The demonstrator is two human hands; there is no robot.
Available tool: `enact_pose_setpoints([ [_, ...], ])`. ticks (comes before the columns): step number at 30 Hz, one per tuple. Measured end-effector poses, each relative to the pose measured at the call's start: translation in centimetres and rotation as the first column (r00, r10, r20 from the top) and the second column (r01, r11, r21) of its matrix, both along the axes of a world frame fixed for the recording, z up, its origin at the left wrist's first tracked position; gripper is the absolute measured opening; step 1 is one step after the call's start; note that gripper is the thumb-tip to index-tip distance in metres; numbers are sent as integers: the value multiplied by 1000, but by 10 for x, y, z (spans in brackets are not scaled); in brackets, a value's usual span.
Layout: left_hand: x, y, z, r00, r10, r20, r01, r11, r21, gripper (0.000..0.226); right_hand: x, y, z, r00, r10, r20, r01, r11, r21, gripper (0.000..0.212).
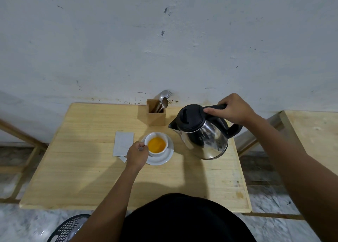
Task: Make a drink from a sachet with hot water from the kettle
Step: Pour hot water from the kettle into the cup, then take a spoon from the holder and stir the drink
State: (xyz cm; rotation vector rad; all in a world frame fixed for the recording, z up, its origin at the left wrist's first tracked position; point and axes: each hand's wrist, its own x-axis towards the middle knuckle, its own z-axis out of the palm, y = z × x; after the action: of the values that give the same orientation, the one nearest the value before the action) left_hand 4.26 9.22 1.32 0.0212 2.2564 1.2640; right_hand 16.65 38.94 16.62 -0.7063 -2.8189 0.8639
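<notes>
Where fingers grip, kettle handle and cup handle vanish.

On a pale wooden table, the right hand grips the black handle of a shiny steel kettle, its spout facing a white cup of orange liquid on a white saucer. The left hand holds the cup's left side. A silver sachet lies just left of it.
</notes>
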Motion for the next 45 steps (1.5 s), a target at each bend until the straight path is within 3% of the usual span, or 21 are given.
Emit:
enact_pose_setpoints([
  [7, 8, 7, 0, 996, 27, -80, -31, 998, -46, 8, 29, 32, -17, 921, -234, -312, 182, 965, -186, 66],
  [13, 13, 14, -3, 984, 106, -141, -119, 989, -86, 15, 39, 58, -32, 842, -345, -416, 259, 933, -250, 70],
  [18, 16, 26, 1, 970, 134, -201, -169, 972, -164, 26, 36, 86, -43, 816, -385, -430, 280, 915, -289, 73],
  [25, 17, 29, 0, 966, 157, -203, -197, 961, -196, 25, 38, 111, -56, 821, -360, -442, 243, 922, -300, 70],
  [33, 18, 30, 0, 965, 132, -226, -180, 961, -208, 26, 38, 123, -71, 843, -337, -419, 214, 925, -315, 55],
  [45, 20, 32, 0, 957, 107, -268, -172, 958, -231, 26, 34, 127, -73, 845, -368, -387, 195, 887, -419, 63],
])
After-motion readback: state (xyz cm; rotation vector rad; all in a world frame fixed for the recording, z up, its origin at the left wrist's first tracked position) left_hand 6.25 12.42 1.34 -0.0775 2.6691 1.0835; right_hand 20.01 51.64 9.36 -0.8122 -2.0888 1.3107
